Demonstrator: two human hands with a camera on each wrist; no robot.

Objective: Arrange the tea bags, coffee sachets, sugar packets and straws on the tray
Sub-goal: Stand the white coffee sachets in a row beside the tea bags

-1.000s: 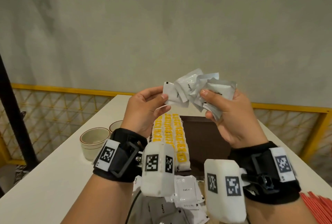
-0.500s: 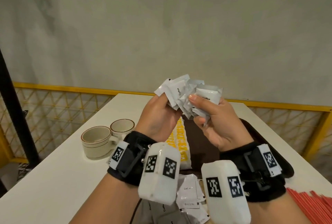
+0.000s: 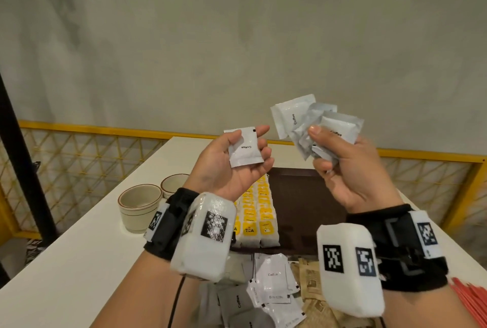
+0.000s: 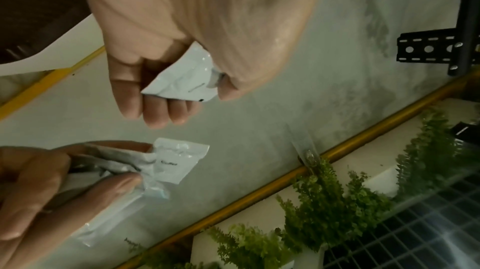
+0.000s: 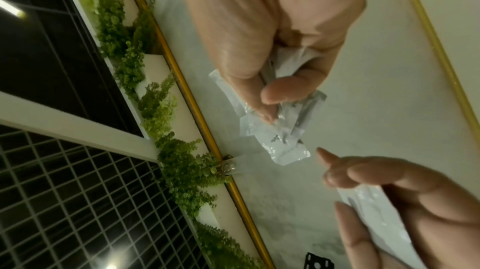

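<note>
My left hand [image 3: 249, 142] is raised above the table and pinches a single white coffee sachet [image 3: 243, 150] between thumb and fingers; the left wrist view shows the same sachet [image 4: 182, 82]. To its right, my right hand [image 3: 325, 147] grips a fanned bunch of several coffee sachets [image 3: 303, 119], thumb pressed across them, also seen as the bunch [image 5: 278, 136] in the right wrist view. Below the hands lies the dark brown tray [image 3: 305, 196], with yellow tea bags [image 3: 259, 211] in neat rows along its left side.
Loose coffee sachets [image 3: 274, 283] and brown paper packets [image 3: 312, 279] lie on the white table [image 3: 79, 262] in front of the tray. Red straws [image 3: 469, 298] sit at the near right. Two cream cups [image 3: 139, 208] stand left of the tray.
Both hands were together on the bunch. My left hand has now drawn one sachet out and moved left, leaving a gap between the hands.
</note>
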